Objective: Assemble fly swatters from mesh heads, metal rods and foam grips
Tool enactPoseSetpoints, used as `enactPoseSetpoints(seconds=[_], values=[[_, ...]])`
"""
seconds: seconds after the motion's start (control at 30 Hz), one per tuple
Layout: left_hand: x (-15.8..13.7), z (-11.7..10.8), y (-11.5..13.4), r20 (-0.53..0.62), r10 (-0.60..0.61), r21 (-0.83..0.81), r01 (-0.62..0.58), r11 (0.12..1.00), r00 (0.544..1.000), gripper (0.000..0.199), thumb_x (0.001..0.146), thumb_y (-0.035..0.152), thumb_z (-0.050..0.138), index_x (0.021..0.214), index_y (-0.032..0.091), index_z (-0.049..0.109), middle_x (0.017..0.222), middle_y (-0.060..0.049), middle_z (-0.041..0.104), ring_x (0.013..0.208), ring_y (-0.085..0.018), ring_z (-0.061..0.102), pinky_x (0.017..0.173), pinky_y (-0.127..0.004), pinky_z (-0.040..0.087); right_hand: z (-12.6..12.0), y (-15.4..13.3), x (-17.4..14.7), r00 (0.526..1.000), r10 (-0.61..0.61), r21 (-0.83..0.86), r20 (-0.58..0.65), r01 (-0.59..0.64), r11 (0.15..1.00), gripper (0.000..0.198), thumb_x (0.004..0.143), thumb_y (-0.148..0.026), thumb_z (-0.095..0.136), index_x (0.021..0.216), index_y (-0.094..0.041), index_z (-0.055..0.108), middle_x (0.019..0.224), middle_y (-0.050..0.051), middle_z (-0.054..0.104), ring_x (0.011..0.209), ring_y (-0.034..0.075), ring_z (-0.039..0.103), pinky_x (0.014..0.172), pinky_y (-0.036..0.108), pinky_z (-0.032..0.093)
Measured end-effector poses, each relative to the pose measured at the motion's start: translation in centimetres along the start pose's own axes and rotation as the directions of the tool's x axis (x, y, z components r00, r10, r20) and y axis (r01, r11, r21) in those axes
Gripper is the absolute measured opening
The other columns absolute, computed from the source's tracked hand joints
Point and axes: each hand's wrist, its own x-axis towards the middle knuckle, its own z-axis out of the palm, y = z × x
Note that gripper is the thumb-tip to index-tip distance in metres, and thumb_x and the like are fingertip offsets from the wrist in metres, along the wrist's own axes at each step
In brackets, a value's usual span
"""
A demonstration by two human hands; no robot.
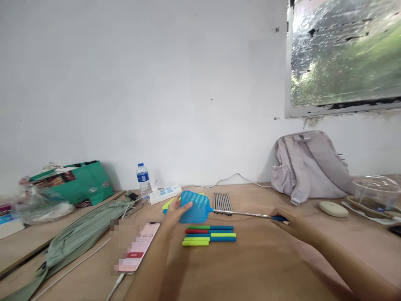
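Note:
A fly swatter with a blue mesh head (pixel 196 207) and a thin metal rod is held level above the table. My left hand (pixel 176 213) grips the left edge of the head, thumb lying over the mesh. At the other end, my right hand (pixel 286 223) is closed round the blue handle (pixel 278 218). Behind the left hand, more yellow-green and blue swatter heads (pixel 167 204) are partly hidden. Several metal rods (pixel 223 202) lie side by side behind the swatter's rod. In front lie several coloured handles (pixel 209 236) in green, red, blue and yellow.
To the left are a phone (pixel 140 246) on a cable, a grey-green strap bag (pixel 90 230), a green bag (pixel 84 184), a water bottle (pixel 143 179) and a power strip (pixel 165 194). On the right stand a backpack (pixel 310 167), a beige case (pixel 333 208) and a clear plastic bowl (pixel 376 188).

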Motion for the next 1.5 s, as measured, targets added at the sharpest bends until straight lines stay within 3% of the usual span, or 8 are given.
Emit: enactPoseSetpoints(seconds=[0.13,0.3,0.43,0.7,1.0,1.17,1.27,1.5], values=[[-0.7,0.4,1.3,0.038,-0.183,0.292,0.164,0.942,0.982,0.035,0.052,0.022,0.077,0.084,0.014,0.065,0.08,-0.011,0.068,0.072,-0.025,0.064,0.064,-0.038,0.051,-1.1,0.5,-0.3,0.968,-0.187,-0.126,-0.169,0.167,0.978,0.026,0.083,-0.04,0.044,0.083,-0.022,0.062,0.081,0.005,0.065,0.079,0.019,0.056,0.073,0.032,0.042],[-1.3,1.3,1.2,0.037,-0.256,0.224,0.241,0.944,0.966,0.038,0.052,0.025,0.077,0.085,0.014,0.063,0.087,-0.012,0.068,0.074,-0.027,0.065,0.066,-0.041,0.052,-2.8,1.1,-0.7,0.926,-0.153,-0.341,-0.345,0.028,0.94,0.025,0.08,-0.04,0.05,0.091,-0.024,0.066,0.085,0.004,0.067,0.079,0.018,0.058,0.077,0.032,0.04],[-2.5,2.0,-0.1,-0.044,-0.275,0.213,0.278,0.937,0.96,0.044,0.049,0.024,0.079,0.088,0.017,0.061,0.087,-0.009,0.069,0.074,-0.025,0.065,0.066,-0.039,0.054,-3.8,1.5,-1.0,0.943,-0.175,-0.334,-0.283,0.074,0.94,0.029,0.082,-0.043,0.045,0.087,-0.025,0.067,0.083,0.002,0.068,0.074,0.016,0.059,0.068,0.027,0.042],[-3.0,2.5,-1.3,-0.045,-0.256,0.312,0.257,0.914,0.966,0.05,0.048,0.032,0.079,0.092,0.018,0.059,0.094,-0.008,0.068,0.081,-0.024,0.065,0.071,-0.037,0.054,-4.5,0.6,-0.6,0.978,-0.178,-0.37,-0.106,0.127,0.92,0.03,0.082,-0.047,0.044,0.088,-0.028,0.067,0.081,0.0,0.068,0.07,0.016,0.062,0.054,0.023,0.04],[-2.0,2.6,-1.8,-0.168,-0.201,0.431,0.255,0.866,0.965,0.058,0.042,0.035,0.081,0.09,0.017,0.055,0.098,-0.01,0.066,0.085,-0.025,0.063,0.069,-0.034,0.054,-5.7,-1.4,-0.4,0.994,0.077,-0.22,0.08,-0.058,0.974,0.029,0.078,-0.05,0.048,0.079,-0.027,0.066,0.073,-0.001,0.066,0.064,0.016,0.058,0.055,0.024,0.037],[-1.7,2.8,-1.7,-0.038,-0.196,0.39,0.195,0.9,0.98,0.054,0.045,0.033,0.08,0.091,0.018,0.057,0.093,-0.007,0.068,0.083,-0.023,0.064,0.071,-0.034,0.054,-6.1,-1.8,-0.3,0.966,0.153,-0.124,0.206,-0.129,0.984,0.031,0.076,-0.051,0.048,0.073,-0.025,0.064,0.068,-0.001,0.064,0.063,0.015,0.056,0.055,0.023,0.036],[-1.5,2.9,-1.3,0.0,-0.194,0.373,0.18,0.91,0.981,0.05,0.046,0.032,0.08,0.088,0.018,0.059,0.09,-0.006,0.069,0.081,-0.023,0.065,0.07,-0.035,0.054,-5.8,-1.8,-0.3,0.971,0.151,-0.118,0.185,-0.13,0.984,0.033,0.077,-0.052,0.046,0.073,-0.025,0.064,0.068,0.0,0.064,0.062,0.016,0.056,0.054,0.023,0.036],[-1.5,2.9,-0.4,-0.005,-0.23,0.333,0.219,0.917,0.973,0.05,0.046,0.031,0.08,0.09,0.019,0.058,0.089,-0.006,0.069,0.08,-0.023,0.065,0.068,-0.035,0.055,-4.5,-1.6,-0.2,0.997,0.065,-0.264,-0.028,-0.07,0.962,0.029,0.08,-0.047,0.045,0.087,-0.028,0.065,0.08,0.0,0.067,0.072,0.017,0.06,0.058,0.024,0.037]])
